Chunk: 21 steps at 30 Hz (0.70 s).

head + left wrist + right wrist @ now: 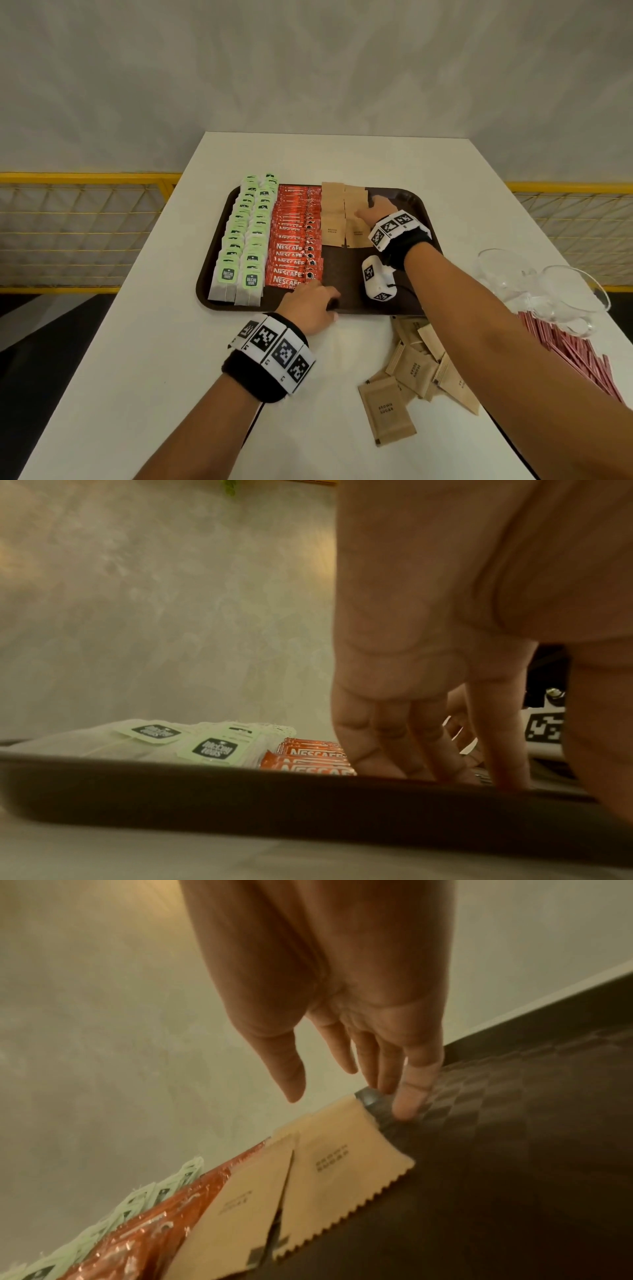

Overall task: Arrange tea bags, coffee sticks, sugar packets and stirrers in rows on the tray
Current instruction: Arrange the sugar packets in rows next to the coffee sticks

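Note:
A dark brown tray (pixel 346 274) holds two rows of green-tagged tea bags (pixel 239 246) on its left, then a row of red coffee sticks (pixel 294 240), then two columns of brown sugar packets (pixel 334 219). My right hand (pixel 373 207) reaches over the far end of the right sugar column. Its fingers are straight and one fingertip (pixel 407 1110) touches the bare tray (pixel 514 1150) beside a packet (pixel 335 1164). My left hand (pixel 308 305) rests at the near rim (pixel 205 791), fingertips (pixel 445 772) pressing the tray floor by the nearest coffee sticks (pixel 308 756), thumb outside the rim.
Loose sugar packets (pixel 411 370) lie in a heap on the white table near the tray's front right corner. Red stirrers (pixel 575 353) are piled at the right edge under tipped clear glass cups (pixel 541 291). Yellow mesh railings (pixel 85 222) flank the table.

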Motion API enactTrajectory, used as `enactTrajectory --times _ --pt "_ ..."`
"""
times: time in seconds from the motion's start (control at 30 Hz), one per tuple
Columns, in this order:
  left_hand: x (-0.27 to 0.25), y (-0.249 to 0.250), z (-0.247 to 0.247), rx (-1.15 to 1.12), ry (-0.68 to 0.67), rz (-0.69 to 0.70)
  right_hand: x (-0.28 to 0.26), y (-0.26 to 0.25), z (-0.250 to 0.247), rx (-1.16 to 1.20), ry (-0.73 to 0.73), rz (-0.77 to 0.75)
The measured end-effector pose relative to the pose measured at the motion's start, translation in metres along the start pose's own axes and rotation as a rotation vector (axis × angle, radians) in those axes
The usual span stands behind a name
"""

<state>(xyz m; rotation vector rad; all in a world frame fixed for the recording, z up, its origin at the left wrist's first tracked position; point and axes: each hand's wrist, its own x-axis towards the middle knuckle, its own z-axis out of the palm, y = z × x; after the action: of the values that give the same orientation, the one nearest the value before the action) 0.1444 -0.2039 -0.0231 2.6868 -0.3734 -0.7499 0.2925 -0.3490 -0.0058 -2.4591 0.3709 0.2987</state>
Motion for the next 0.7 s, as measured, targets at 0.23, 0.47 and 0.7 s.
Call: enactTrajectory --times 0.23,0.47,0.7 --pt "-0.014 0.013 0.002 -0.09 0.137 0.154 -0.053 0.023 -0.043 0.264 0.038 -0.229" --pt "-0.035 0.04 0.018 -0.062 -0.171 0.22 -0.166 0.095 -0.061 0.242 -0.203 -0.291" --pt "-0.045 0.072 0.05 0.141 -0.242 0.151 -0.206 0.153 -0.038 -0.175 -0.167 -0.188"
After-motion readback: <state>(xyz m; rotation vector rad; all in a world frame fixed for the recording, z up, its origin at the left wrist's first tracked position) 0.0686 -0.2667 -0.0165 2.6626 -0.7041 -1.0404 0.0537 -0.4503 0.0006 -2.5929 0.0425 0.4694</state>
